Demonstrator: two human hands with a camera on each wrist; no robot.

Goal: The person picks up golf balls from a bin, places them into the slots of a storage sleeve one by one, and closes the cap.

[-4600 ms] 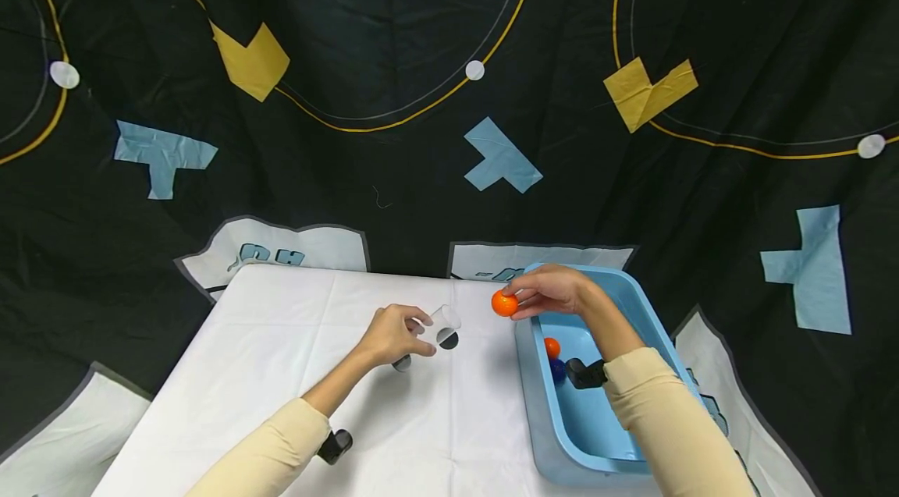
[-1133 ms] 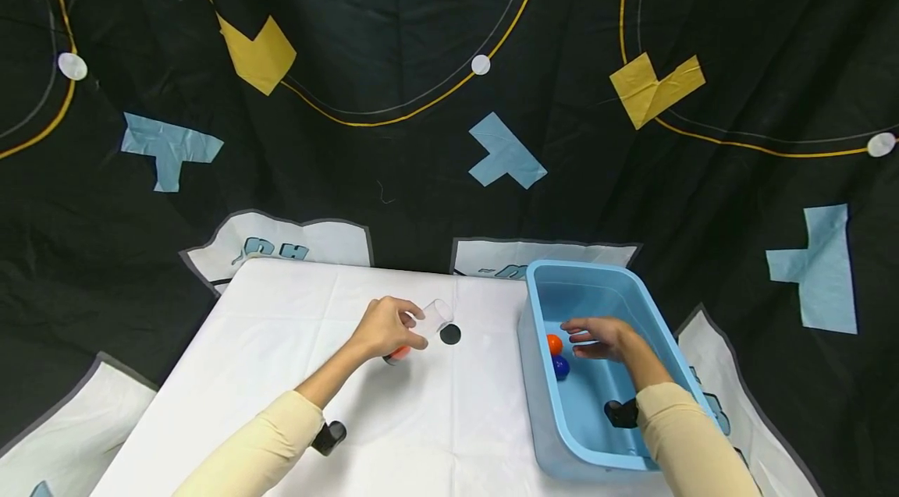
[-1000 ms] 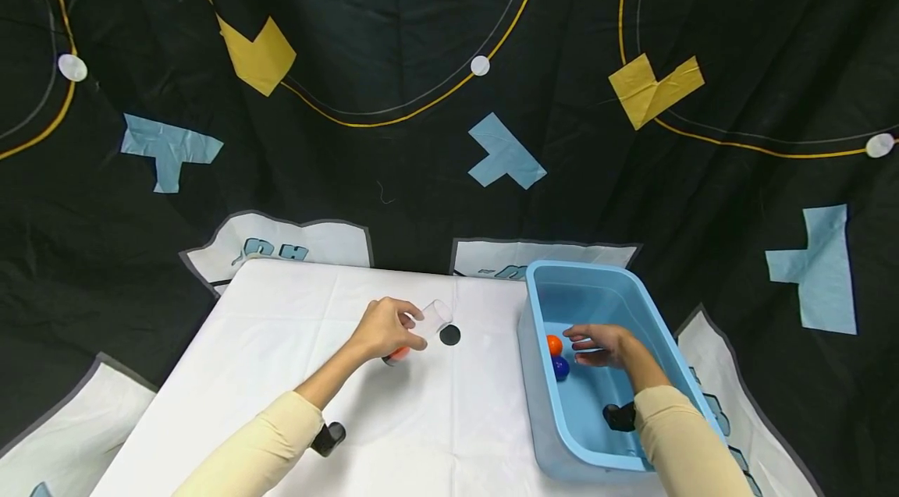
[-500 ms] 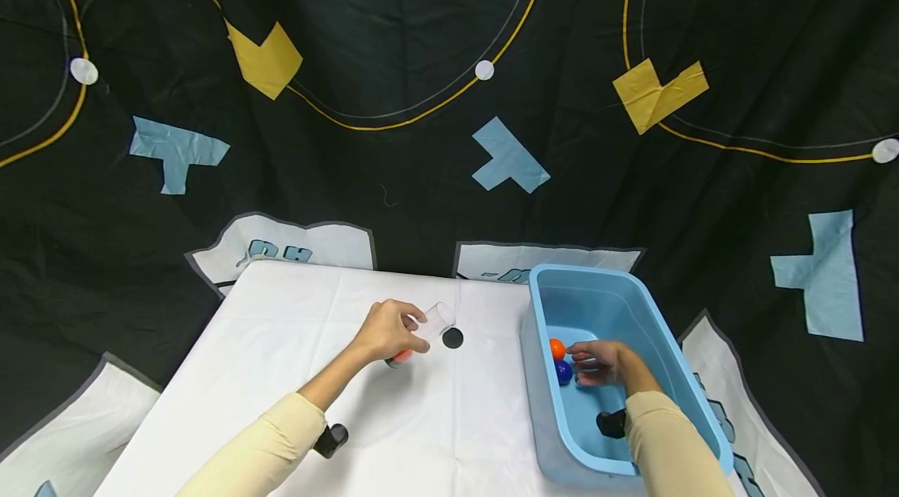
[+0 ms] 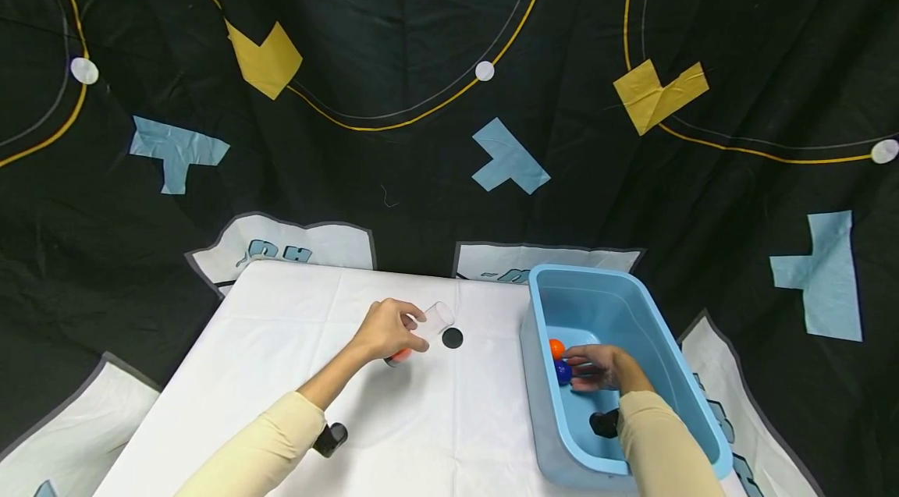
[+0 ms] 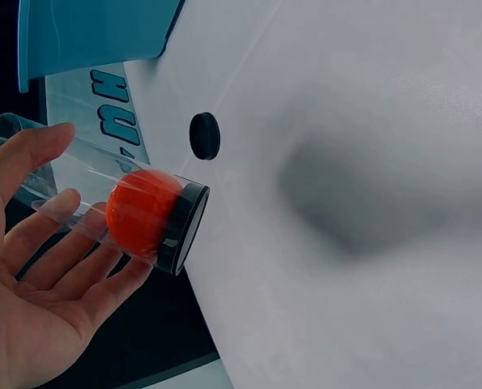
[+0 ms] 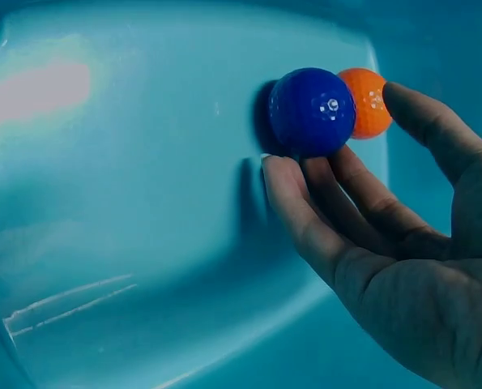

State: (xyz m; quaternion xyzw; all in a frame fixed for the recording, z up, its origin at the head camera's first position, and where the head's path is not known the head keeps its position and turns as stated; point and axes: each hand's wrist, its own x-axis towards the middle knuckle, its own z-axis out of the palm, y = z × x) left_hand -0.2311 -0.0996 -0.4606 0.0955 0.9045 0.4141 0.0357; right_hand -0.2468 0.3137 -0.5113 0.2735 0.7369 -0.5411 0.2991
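Observation:
My left hand (image 5: 389, 329) grips a clear tube (image 5: 440, 314) tilted above the white table. In the left wrist view, an orange ball (image 6: 141, 211) sits inside the tube (image 6: 91, 150) against the black cap (image 6: 184, 228) on its lower end. The tube's upper end has no cap. Down in the blue bin, my right hand (image 5: 597, 368) is beside a blue ball (image 5: 563, 373). Seen from the right wrist, its fingertips are right at the blue ball (image 7: 312, 112), with the thumb spread apart near a second orange ball (image 7: 365, 104).
A black round cap (image 5: 453, 338) lies on the white table (image 5: 393, 434), just right of the tube. The blue bin (image 5: 549, 434) with high walls stands at the table's right side. Behind the table hangs a black cloth (image 5: 393, 208) with taped shapes.
Earlier the right hand held an orange ball left of the bin; an orange ball is now in the tube. The right hand has gone down into the bin, toward the blue ball.

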